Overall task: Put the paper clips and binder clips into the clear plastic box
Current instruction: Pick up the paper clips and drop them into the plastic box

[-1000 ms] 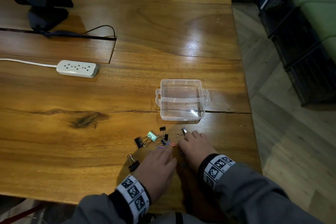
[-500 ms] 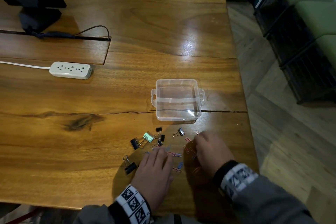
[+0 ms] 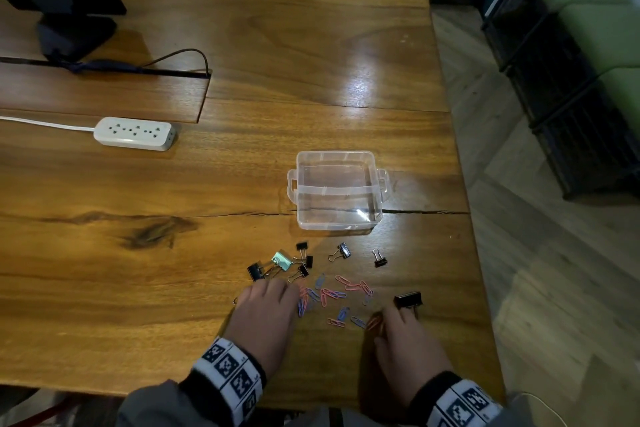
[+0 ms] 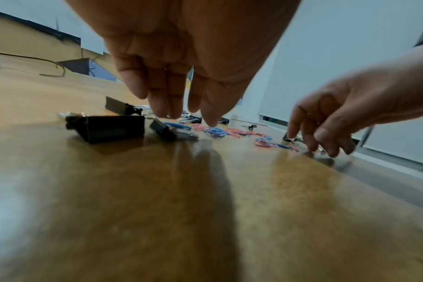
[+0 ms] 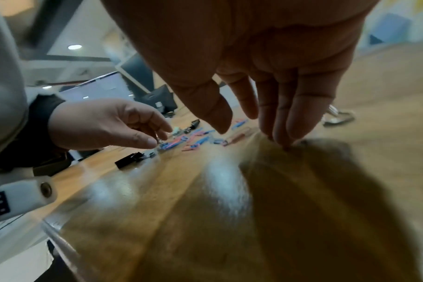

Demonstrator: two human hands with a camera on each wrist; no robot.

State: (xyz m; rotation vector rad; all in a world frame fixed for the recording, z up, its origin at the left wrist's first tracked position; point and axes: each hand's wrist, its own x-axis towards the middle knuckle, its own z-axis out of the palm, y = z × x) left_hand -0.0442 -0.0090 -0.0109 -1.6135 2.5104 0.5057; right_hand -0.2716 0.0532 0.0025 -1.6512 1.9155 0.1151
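Observation:
The clear plastic box [image 3: 304,191] stands open on the wooden table, with nothing inside that I can see. Just in front of it lie several binder clips: black ones [image 3: 254,272], a teal one [image 3: 281,260] and a silver one [image 3: 343,251]. Pink and blue paper clips [image 3: 332,295] are scattered nearer to me. My left hand [image 3: 266,308] hovers at their left edge, fingers hanging straight down [image 4: 188,118], holding nothing I can make out. A black binder clip [image 4: 109,127] lies beside it. My right hand [image 3: 401,333] touches the table with straight fingertips [image 5: 284,145], just behind a large black binder clip [image 3: 408,299].
A white power strip [image 3: 133,133] with its cord lies at the left. A black monitor stand [image 3: 74,31] sits at the far left corner. The table's right edge [image 3: 474,253] runs close to the box and my right hand, with floor and black crates beyond.
Both hands have drawn back toward me and apart, the right one going right. The paper clips they covered now show, spread out, along with the large black binder clip.

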